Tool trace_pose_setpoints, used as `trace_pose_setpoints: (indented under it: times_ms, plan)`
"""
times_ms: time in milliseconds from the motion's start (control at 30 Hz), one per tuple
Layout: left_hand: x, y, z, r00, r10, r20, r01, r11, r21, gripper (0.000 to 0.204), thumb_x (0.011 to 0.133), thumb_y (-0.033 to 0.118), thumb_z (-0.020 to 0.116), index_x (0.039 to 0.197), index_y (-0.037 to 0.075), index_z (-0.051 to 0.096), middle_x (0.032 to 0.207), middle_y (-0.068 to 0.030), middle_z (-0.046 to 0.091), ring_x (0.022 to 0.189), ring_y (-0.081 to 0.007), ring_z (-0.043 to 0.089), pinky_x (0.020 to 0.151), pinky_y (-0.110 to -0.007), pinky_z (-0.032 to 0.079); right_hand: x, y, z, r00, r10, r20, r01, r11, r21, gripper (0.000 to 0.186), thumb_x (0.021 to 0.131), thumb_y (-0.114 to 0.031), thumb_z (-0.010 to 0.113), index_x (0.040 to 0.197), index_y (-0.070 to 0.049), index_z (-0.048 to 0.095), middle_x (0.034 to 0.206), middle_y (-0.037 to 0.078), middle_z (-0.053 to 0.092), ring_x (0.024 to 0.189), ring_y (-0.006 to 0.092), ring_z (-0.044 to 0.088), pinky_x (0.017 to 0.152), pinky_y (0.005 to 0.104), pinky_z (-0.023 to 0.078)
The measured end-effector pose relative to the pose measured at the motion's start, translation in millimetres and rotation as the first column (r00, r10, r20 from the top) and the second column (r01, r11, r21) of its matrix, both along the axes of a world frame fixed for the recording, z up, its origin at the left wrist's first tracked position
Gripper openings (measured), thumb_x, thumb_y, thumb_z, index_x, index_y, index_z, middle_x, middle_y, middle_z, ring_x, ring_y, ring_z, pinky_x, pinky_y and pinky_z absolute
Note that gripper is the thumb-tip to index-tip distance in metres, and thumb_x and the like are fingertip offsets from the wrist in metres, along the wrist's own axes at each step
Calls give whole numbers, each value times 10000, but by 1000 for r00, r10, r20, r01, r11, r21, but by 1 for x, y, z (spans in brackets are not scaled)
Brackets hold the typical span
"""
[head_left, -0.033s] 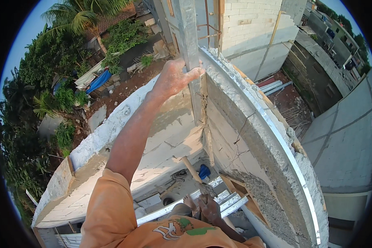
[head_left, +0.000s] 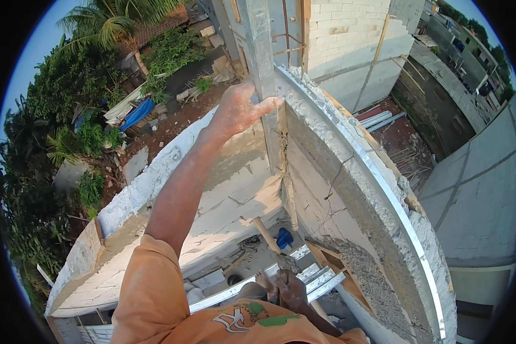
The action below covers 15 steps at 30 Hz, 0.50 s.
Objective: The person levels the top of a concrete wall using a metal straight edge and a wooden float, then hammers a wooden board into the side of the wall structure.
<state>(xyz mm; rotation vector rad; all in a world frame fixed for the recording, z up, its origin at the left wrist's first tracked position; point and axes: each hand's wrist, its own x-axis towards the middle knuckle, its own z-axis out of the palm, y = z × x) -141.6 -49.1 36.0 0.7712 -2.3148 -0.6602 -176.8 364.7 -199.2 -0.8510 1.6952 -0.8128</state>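
My left hand [head_left: 245, 112] is closed around an upright grey metal post [head_left: 257, 51] where it meets the top corner of the walls. Beside it, a long silver metal strip [head_left: 355, 149] runs along the rough concrete top [head_left: 407, 198] of the right wall. Low in the view, my right hand [head_left: 289, 289] is closed near my bare foot [head_left: 262, 280]; what it holds is hard to make out. A pale wooden pole [head_left: 262, 230] slants down behind it, and several silver metal lengths [head_left: 321, 280] lie beside that hand.
The plastered left wall [head_left: 146, 178] drops to a floor strewn with debris and a blue object [head_left: 284, 238]. An opening with a timber frame [head_left: 341, 269] is below right. Beyond the walls are a drop, trees [head_left: 57, 97], a blue tarp [head_left: 137, 114] and block buildings [head_left: 350, 46].
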Motion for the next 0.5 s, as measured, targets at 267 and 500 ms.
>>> trace_pose_setpoints:
  times_ms: [267,500]
  plan:
    - [2,-17,-31,979,120,163,-82,972,-222,752,863,663,558,1198,-9,605,1263,-236,570,1171,-393,531,989,-528,382,14,-21,-77,966,-246,84,252,965,-69,424,904,-402,656,1014,-1,576,721,72,605,631,157,586,576,328,464]
    - [0,-7,-26,927,165,338,-45,941,-335,881,775,684,647,1306,-5,507,1352,-230,498,1242,-378,475,992,-521,390,5,-143,-57,757,-480,444,629,718,-297,280,946,-287,654,966,-48,509,636,-20,511,439,55,453,397,234,379]
